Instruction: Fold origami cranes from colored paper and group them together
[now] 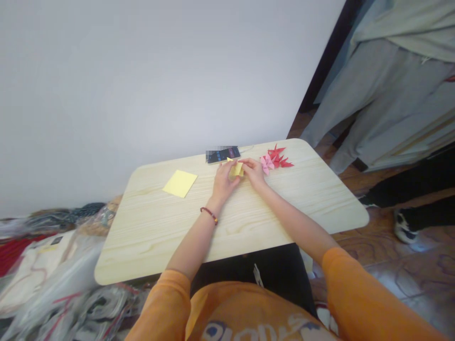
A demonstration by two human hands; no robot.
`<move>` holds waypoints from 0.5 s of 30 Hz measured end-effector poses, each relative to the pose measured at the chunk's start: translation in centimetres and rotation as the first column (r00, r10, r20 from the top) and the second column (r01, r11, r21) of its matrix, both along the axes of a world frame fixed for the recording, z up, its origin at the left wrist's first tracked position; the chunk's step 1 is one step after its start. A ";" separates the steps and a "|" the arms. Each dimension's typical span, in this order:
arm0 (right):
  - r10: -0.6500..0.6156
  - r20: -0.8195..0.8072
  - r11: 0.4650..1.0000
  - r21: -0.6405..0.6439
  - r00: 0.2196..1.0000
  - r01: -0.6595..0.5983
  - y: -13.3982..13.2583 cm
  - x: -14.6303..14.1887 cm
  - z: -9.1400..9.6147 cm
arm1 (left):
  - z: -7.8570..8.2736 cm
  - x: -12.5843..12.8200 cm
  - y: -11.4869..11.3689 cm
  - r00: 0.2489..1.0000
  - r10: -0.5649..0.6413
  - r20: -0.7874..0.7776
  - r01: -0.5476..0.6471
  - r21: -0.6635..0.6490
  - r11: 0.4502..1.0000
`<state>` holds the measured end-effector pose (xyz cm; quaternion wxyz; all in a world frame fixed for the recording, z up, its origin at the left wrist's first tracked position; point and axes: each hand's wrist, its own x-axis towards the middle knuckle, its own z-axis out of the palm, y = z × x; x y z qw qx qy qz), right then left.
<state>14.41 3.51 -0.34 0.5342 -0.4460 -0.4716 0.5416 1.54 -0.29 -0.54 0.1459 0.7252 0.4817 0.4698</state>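
Left hand [223, 182]: narrow, pinching the folded yellow paper [236, 169].
Right hand [253, 171]: narrow, pinching that paper too.
Paper spot: between the hands, over the desk [159, 237].
Done: red paper birds [275, 157] and a pink paper bird [266, 164] lie nearby.
Not folded: a flat yellow sheet [179, 183].

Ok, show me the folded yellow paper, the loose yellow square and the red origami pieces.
Folded yellow paper [236, 169]: head view, on its middle.
Loose yellow square [179, 183]: head view, on the sheet's centre.
Red origami pieces [276, 157]: head view, on the middle of the pile.
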 end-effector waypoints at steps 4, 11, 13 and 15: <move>-0.008 -0.074 0.998 -0.063 0.997 0.003 0.2 0.1 -0.2 | 0.1 -0.2 -0.1 0.999 0.031 0.012 -0.032 0.007 0.999; -0.030 0.054 0.998 0.062 0.998 0.026 0.3 0.0 -0.4 | -0.7 -0.3 0.2 0.989 0.062 0.134 -0.057 -0.040 0.998; -0.086 0.180 0.986 0.159 0.980 0.057 0.2 0.0 -0.4 | -0.9 -0.3 0.3 0.985 0.076 0.152 -0.069 -0.053 0.996; -0.149 0.292 0.969 0.235 0.945 0.081 0.0 0.0 -0.4 | -1.0 -0.3 0.3 0.985 0.104 0.136 -0.096 -0.064 0.993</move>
